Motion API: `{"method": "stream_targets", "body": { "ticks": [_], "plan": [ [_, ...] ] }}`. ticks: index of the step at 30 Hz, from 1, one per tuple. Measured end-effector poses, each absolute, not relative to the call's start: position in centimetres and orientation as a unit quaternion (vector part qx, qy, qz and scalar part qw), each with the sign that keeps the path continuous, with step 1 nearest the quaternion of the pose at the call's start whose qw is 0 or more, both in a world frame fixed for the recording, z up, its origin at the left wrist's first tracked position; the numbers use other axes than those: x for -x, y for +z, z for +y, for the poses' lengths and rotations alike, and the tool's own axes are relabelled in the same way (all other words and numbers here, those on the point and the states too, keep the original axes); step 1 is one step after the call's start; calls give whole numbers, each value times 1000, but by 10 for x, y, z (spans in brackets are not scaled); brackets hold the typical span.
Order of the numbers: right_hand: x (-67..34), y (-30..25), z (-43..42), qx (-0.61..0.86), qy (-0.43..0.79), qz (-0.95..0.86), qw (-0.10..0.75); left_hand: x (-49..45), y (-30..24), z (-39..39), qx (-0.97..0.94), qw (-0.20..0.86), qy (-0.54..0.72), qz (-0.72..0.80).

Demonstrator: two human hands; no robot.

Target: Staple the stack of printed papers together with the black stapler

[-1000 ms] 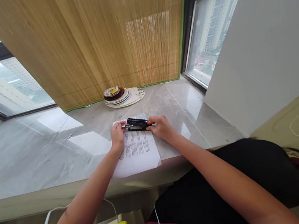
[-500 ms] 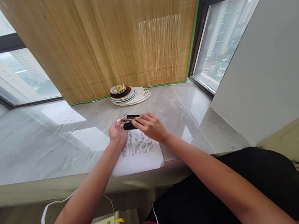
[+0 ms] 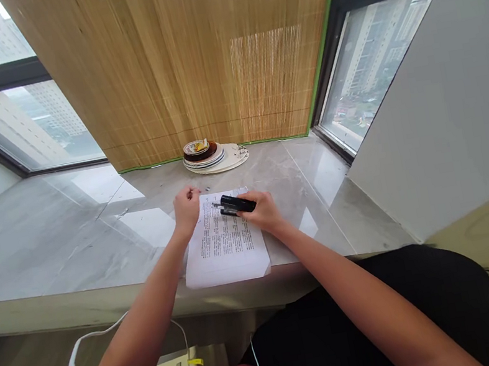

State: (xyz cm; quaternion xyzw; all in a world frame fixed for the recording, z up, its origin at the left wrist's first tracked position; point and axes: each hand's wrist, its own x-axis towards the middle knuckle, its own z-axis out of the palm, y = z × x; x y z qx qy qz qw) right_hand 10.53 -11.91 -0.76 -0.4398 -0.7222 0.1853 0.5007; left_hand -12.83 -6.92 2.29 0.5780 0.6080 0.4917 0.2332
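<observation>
Your right hand (image 3: pixel 261 209) grips the black stapler (image 3: pixel 237 202) over the paper (image 3: pixel 226 268); your left hand (image 3: pixel 187 211) is curled closed, contents unclear. The paper overhangs the ledge's (image 3: pixel 59 260) front edge; a tug could drop it.

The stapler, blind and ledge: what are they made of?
Stapler: probably black plastic, slightly glossy, with a silvery, metal-looking tip. Blind: likely bamboo or reed, fairly matte, from its thin tan strips. Ledge: perhaps polished stone or tile; veined grey, with bright reflections.
</observation>
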Motion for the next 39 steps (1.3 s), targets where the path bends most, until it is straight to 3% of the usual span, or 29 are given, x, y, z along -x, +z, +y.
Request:
{"method": "stream_targets", "body": {
  "ticks": [3,7,15,20,23,27,31,36,39],
  "plan": [
    [-104,-17,-118,435,235,-731,471,133,30,-46,-706,69,253,657],
    [-102,-22,-116,430,230,-734,472,130,30,-14,-747,37,116,653],
    [-103,-22,-117,435,217,-743,460,124,27,-10,-733,19,122,669],
    [-104,-30,-114,422,231,-744,464,133,47,-104,-703,9,244,668],
    [-106,-33,-115,433,235,-738,461,140,72,-214,-731,74,254,629],
    [-109,-34,-113,456,232,-733,448,152,121,-349,-773,291,57,561],
    [-112,-29,-117,456,230,-739,439,201,137,-427,-697,456,-119,541],
    [-110,-20,-126,477,228,-738,419,307,58,-464,-496,600,-282,561],
    [-108,-16,-129,493,219,-736,410,369,-9,-469,-423,479,-230,734]
  ]
}}
